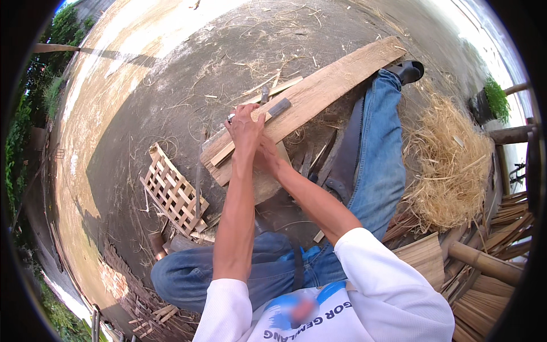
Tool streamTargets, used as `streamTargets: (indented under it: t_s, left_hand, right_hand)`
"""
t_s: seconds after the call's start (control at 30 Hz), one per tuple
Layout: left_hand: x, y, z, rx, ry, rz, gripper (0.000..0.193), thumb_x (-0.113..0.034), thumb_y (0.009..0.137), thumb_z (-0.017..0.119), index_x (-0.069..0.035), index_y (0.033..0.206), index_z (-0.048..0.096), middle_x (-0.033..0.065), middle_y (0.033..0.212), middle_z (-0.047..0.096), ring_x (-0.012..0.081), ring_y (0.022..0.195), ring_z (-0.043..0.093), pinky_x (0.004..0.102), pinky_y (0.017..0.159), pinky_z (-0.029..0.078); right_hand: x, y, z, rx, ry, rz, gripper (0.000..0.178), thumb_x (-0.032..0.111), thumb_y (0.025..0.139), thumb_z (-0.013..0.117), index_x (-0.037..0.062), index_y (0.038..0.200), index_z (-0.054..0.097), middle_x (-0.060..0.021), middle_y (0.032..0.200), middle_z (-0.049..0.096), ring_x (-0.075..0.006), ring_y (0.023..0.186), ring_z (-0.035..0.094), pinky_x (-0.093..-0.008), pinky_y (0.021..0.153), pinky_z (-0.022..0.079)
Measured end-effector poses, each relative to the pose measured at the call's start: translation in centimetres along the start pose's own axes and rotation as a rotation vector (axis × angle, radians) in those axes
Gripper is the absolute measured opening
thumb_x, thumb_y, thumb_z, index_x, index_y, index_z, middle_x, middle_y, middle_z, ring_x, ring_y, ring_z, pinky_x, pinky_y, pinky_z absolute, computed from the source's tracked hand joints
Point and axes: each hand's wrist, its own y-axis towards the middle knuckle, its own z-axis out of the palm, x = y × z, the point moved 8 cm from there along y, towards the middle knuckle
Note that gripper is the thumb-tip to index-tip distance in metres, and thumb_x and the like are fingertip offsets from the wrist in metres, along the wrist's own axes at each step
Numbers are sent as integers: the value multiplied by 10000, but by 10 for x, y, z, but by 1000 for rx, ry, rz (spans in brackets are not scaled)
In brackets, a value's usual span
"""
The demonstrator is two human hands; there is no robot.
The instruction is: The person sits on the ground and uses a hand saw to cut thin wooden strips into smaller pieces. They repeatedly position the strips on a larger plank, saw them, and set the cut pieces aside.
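Steady the plank [336, 85] first.

It slants ahead and right; I'd stop it rocking. Left forearm [236, 222] reaches nearly straight, right forearm [316, 199] angles in. Strip [223, 154] lies along the plank's near part; best kept flush. Left hand [245, 125] looks curled over it; right hand [266, 153] tucks close, grip hidden, can't tell. Grey block [279, 107] just beyond.

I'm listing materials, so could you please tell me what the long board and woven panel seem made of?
The long board looks like bare wood, from its tan, streaked face; the woven panel looks uncoated, its pale strips suggesting bamboo or wood.
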Motion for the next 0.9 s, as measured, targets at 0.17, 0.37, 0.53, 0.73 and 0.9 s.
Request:
streamTargets:
  t_s: [0.17,0.37,0.53,0.73,0.9]
  left_hand:
    - [10,15,49,340,-13,-24,230,-144,723,824,-104,941,765,95,996,736,281,1061,685,447,962,474]
    - [14,19,55,327,-4,-14,275,-276,755,831,-115,976,813,110,943,779,270,860,733,402,836,524]
    - [20,-5,46,175,-4,-5,237,-286,789,811,-135,972,813,27,980,742,260,991,676,508,955,390]
    - [21,-22,39,-52,-113,161,185,-273,861,782,-211,1034,806,-47,1002,684,196,1070,568,454,976,289]
    - [25,-25,40,-35,-157,130,211,-272,825,801,-208,1026,797,-19,1000,677,224,1092,557,462,992,288]
  right_hand:
    - [-10,-10,4,4,-280,-76,517,131,878,591,48,1387,547,-176,1395,585,-339,1355,504,-500,1206,314]
    - [11,-14,-20,-58,-333,-81,451,101,856,624,38,1303,616,-172,1344,624,-352,1351,506,-513,1214,296]
    - [12,-131,-89,-82,-252,296,218,190,923,653,76,1098,714,-86,1097,741,-326,966,720,-439,873,567]
    - [-52,-258,-134,572,-718,1062,394,243,871,717,30,1184,607,-197,1289,539,-411,1152,607,-563,895,504]
    - [-56,-247,-144,457,-945,1077,371,62,896,638,98,1239,500,-148,1217,507,-363,1155,611,-530,949,448]
